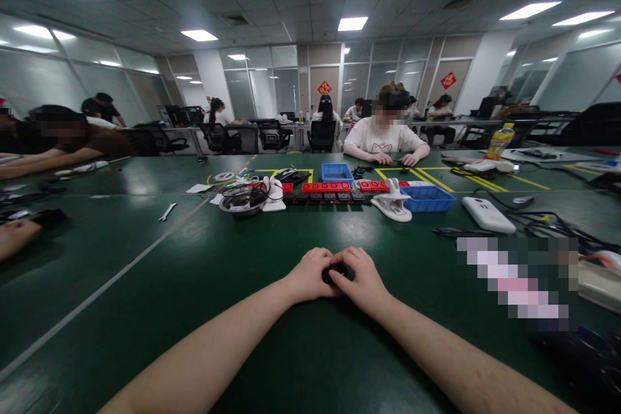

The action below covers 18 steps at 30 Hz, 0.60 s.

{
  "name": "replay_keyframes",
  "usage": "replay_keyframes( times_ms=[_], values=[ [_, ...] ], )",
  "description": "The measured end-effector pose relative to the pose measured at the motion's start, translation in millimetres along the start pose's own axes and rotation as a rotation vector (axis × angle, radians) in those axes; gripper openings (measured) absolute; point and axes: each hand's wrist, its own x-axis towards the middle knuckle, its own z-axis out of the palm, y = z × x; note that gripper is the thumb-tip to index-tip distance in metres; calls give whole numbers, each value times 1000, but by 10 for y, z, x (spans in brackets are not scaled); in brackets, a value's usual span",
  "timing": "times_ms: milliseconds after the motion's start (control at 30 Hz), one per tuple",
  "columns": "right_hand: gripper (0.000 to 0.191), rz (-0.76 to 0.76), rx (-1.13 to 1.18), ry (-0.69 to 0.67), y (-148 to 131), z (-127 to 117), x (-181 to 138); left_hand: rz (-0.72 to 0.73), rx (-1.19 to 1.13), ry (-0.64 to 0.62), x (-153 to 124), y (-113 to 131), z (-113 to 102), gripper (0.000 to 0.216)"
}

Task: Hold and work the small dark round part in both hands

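Green table (145, 310) fills the view — near its front edge a small black part (334, 271) sits pinched between left hand (310, 275) and right hand (361, 279), fingers curled shut around it. Farther back lie red blocks (326, 187) and a blue bin (427, 198).

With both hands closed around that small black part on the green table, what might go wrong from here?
1. The small black part is mostly hidden between the left hand and right hand; it might slip unnoticed.
2. On the dark green table, a dropped black piece may be hard to spot.
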Motion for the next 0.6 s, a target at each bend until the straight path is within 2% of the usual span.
replay_keyframes(
  times_ms=[133, 233, 300, 433, 500, 600],
  values=[
    [22, -116, 91, -48, -29, -23, -3, 50, -39, -39, 15, -41, -13, 30],
    [22, -180, 103, -91, -55, -26, -12, 93, -17, -57, 27, -82, 15, 17],
    [22, -204, 98, -101, -68, -27, -23, 110, -7, -61, 29, -109, 38, 17],
    [24, -211, 113, -30, -74, -27, -54, 89, -18, -48, 17, -134, 60, 46],
    [28, -164, 108, 51, -60, -20, -64, 75, -34, -24, 7, -119, 60, 64],
    [30, -72, 70, 122, -17, 4, -61, 53, -30, 6, -10, -66, 59, 79]
  ],
)
